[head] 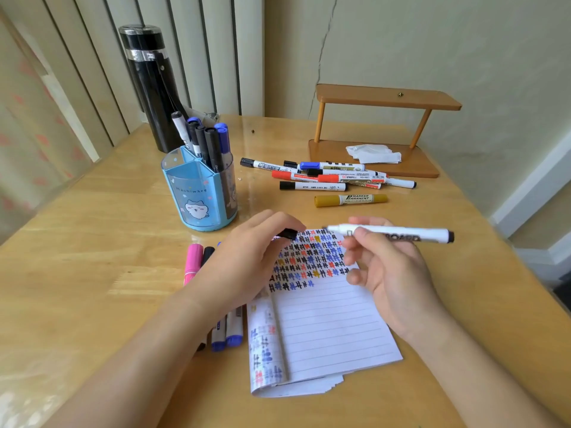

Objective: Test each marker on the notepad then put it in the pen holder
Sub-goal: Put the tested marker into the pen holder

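Wooden table; cracked beige wall

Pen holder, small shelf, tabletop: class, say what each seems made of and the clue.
Pen holder: translucent blue plastic, glossy; markers show through its wall.
Small shelf: probably brown plastic or painted wood; smooth and even, no grain.
Tabletop: pale wood, or wood-look laminate, under a shiny coat; grain and reflections show.

Markers half-hidden under forearm; print unreadable
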